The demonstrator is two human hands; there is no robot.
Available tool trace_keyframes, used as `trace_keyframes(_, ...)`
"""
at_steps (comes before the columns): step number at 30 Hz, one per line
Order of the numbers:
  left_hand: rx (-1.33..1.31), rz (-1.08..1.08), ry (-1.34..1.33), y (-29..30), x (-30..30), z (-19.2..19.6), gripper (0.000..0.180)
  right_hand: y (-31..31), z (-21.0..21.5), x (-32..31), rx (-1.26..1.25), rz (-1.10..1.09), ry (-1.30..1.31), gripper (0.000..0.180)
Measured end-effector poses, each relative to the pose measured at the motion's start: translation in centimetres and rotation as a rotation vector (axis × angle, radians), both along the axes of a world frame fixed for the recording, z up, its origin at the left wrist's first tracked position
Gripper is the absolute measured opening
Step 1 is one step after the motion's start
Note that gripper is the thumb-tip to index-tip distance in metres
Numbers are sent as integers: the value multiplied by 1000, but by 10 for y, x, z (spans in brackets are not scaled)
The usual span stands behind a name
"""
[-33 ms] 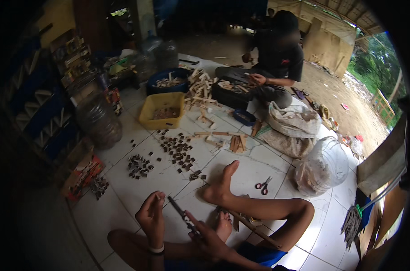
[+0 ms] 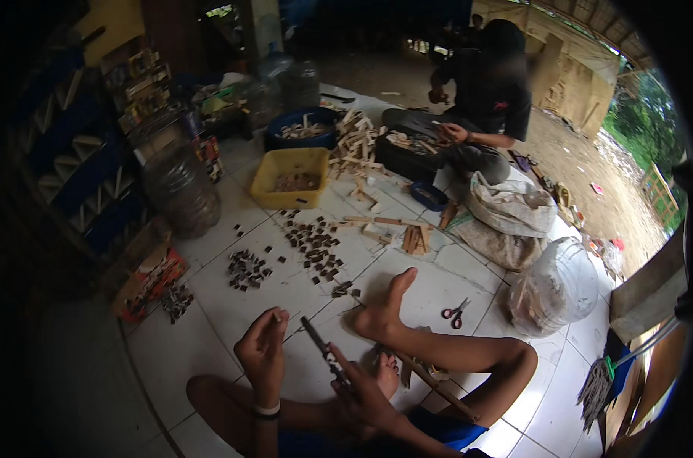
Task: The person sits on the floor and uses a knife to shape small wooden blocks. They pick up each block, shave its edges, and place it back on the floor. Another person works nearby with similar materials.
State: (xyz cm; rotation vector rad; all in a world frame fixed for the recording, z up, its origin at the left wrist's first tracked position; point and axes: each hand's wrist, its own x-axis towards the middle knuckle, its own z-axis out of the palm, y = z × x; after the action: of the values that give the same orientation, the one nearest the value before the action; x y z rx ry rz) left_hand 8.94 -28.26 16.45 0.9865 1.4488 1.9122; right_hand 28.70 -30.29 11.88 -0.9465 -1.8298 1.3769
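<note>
My left hand (image 2: pixel 261 357) is raised over the floor, its fingertips pinched round a small pale piece (image 2: pixel 278 315) too small to name. Close beside it, my right hand (image 2: pixel 363 398) grips a long, narrow dark tool (image 2: pixel 314 336) with lighter parts near the grip; its exact kind does not show. The tool's tip points up toward the left fingertips, apart from them. Beyond my hands lie a scatter of small dark square pieces (image 2: pixel 313 248) and a tighter heap of similar greyish pieces (image 2: pixel 247 269). My bent leg (image 2: pixel 453 347) is to the right.
Scissors (image 2: pixel 456 314) lie on the white tiles (image 2: pixel 483 286). Farther off are a yellow basin (image 2: pixel 289 195), a blue tub (image 2: pixel 274 137), and piled wood offcuts (image 2: pixel 354 145). A co-worker (image 2: pixel 487 91) sits there. Sacks (image 2: pixel 510 206) and a mop (image 2: pixel 595 385) are at right.
The whole view has shifted slightly, so the floor things appear farther right. My hands keep nearly the same pose, with the left fingertips and the tool's tip a little farther apart.
</note>
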Motion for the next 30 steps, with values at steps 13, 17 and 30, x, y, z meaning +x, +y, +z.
trace_keyframes(13, -91, -271, -332, -2, -20, 81, 36, 21, 32, 24, 272, 10, -153, 75)
trace_keyframes(17, -118, -282, -373, -9, -17, 83, 36, 24, 40, 17, 278, 21, -113, 75)
trace_keyframes(30, -71, -217, -364, -13, -13, 85, 35, 33, 68, 3, 316, 98, -58, 77)
